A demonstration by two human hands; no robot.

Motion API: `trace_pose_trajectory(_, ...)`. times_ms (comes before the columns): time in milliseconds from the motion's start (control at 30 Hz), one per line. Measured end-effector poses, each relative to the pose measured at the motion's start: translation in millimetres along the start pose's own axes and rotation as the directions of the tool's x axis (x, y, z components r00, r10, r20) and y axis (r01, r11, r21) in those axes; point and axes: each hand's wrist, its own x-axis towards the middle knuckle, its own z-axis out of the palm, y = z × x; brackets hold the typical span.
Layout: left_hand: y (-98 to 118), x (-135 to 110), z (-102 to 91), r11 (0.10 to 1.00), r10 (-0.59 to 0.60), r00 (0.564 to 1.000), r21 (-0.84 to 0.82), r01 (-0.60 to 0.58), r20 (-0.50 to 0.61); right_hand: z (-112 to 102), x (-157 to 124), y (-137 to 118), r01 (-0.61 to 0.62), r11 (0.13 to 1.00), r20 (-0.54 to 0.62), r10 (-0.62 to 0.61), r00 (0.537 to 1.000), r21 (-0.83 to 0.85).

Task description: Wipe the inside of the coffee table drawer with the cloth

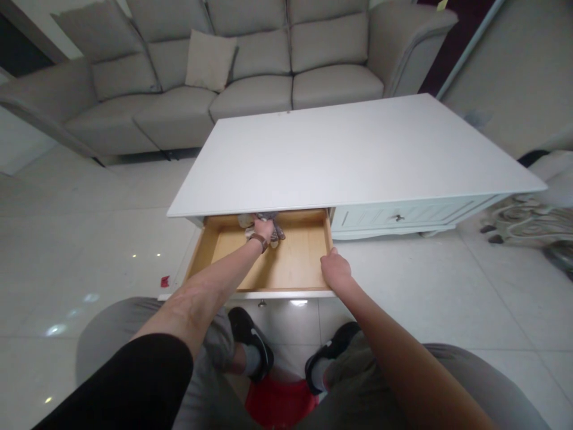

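A wooden drawer [295, 260] is pulled out of the white coffee table [340, 155]. My left hand [264, 228] reaches into the back of it, fingers closed around a crumpled grey patterned cloth [278, 232]. Part of that cloth spills out on both sides of the hand, and the table top hides some of it. At the drawer's right side, my right hand [335, 272] has its fingers wrapped over the top edge near the front corner. A small knob [262, 303] sits on the drawer front.
Behind the table stands a grey sofa [259, 101] with a beige cushion [210, 60]. A closed drawer front [396, 216] is to the right. Below me is a red stool [281, 403] between my shoes. A small red scrap [165, 281] lies on the tiled floor at left.
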Motion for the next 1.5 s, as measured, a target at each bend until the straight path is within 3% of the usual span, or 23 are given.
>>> trace_pose_trajectory(200, 51.9, -32.3, 51.8, 0.999, 0.008, 0.997, -0.044, -0.005, 0.074, 0.6, 2.4, -0.9, -0.002, 1.000, 0.010, 0.002, 1.000, 0.005)
trace_pose_trajectory(433, 111.5, -62.3, 92.3, 0.985, 0.170, 0.940, -0.012, -0.174, 0.295, 3.7, 2.5, -1.7, -0.018, 1.000, -0.027, 0.018, 0.999, 0.001)
trace_pose_trajectory(567, 114.2, -61.3, 91.4, 0.972, 0.225, 0.915, -0.017, -0.233, 0.336, 6.4, 3.2, -0.7, -0.008, 1.000, -0.048, 0.008, 0.999, -0.004)
trace_pose_trajectory(733, 95.7, -62.4, 84.2, 0.939, 0.344, 0.876, -0.146, -0.313, 0.338, 3.8, 3.1, -1.1, -0.017, 1.000, -0.027, 0.017, 0.999, 0.001)
trace_pose_trajectory(833, 79.4, -66.0, 79.6, 0.864, 0.494, 0.802, -0.295, -0.408, 0.335, 2.4, 3.1, -0.7, -0.016, 1.000, -0.015, 0.016, 1.000, 0.018)
trace_pose_trajectory(1033, 42.0, -71.5, 59.8, 0.728, 0.682, 0.513, -0.422, -0.540, 0.520, 2.6, 3.1, -1.1, -0.036, 0.998, -0.042, 0.038, 0.998, 0.057)
trace_pose_trajectory(1100, 36.7, -71.4, 55.4, 0.710, 0.697, 0.441, -0.458, -0.535, 0.566, 1.2, 2.1, -1.0, -0.038, 0.998, -0.043, 0.040, 0.998, 0.056)
trace_pose_trajectory(1133, 36.8, -70.2, 54.4, 0.708, 0.700, 0.427, -0.477, -0.520, 0.572, 0.1, 1.4, -0.7, -0.035, 0.998, -0.038, 0.037, 0.999, 0.051)
trace_pose_trajectory(1167, 38.6, -68.0, 54.2, 0.713, 0.698, 0.437, -0.492, -0.500, 0.567, -1.2, 0.6, 0.1, -0.028, 0.999, -0.033, 0.030, 0.999, 0.043)
trace_pose_trajectory(1200, 42.1, -64.9, 54.8, 0.724, 0.690, 0.475, -0.499, -0.477, 0.546, -2.6, -0.4, 1.1, -0.020, 0.999, -0.030, 0.020, 0.999, 0.034)
trace_pose_trajectory(1300, 59.0, -53.9, 59.1, 0.782, 0.605, 0.673, -0.475, -0.403, 0.425, -7.5, -3.7, 5.6, 0.024, 1.000, -0.019, -0.023, 1.000, 0.004)
trace_pose_trajectory(1367, 71.2, -50.1, 62.7, 0.812, 0.547, 0.756, -0.447, -0.376, 0.359, -11.6, -5.7, 9.5, 0.067, 0.998, -0.011, -0.067, 0.998, -0.004)
trace_pose_trajectory(1433, 81.0, -52.8, 64.6, 0.827, 0.537, 0.764, -0.404, -0.391, 0.358, -16.8, -6.8, 13.8, 0.103, 0.995, -0.007, -0.103, 0.995, 0.008)
trace_pose_trajectory(1500, 87.2, -61.0, 63.6, 0.835, 0.546, 0.737, -0.335, -0.437, 0.399, -23.5, -6.8, 19.0, 0.121, 0.992, 0.010, -0.121, 0.993, 0.025)
